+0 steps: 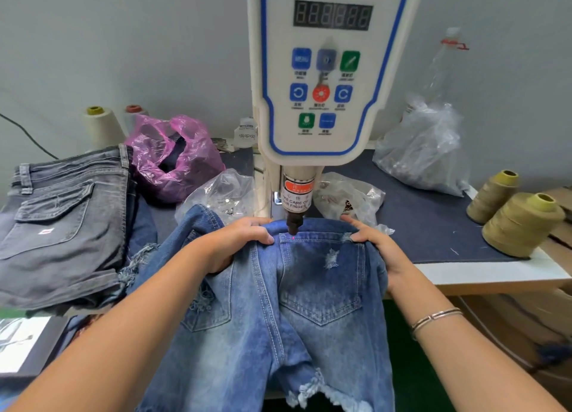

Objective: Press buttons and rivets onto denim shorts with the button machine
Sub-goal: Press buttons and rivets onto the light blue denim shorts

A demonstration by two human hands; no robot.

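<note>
Both hands grip blue denim shorts under the button machine's press head.

The left hand [240, 241] and right hand [376, 246] curl their fingers into the denim shorts [309, 303], bunching the fabric either side of a back pocket's top edge. The press head [294, 222] of the button machine [325, 86] stands just above a red dot on that pocket corner. Grey shorts [62, 219] lie stacked to the left.

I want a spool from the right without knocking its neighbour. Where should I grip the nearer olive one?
Grip the nearer spool from above by its narrow top; it stands upright as a tapered cone, its base touching the farther spool.
</note>
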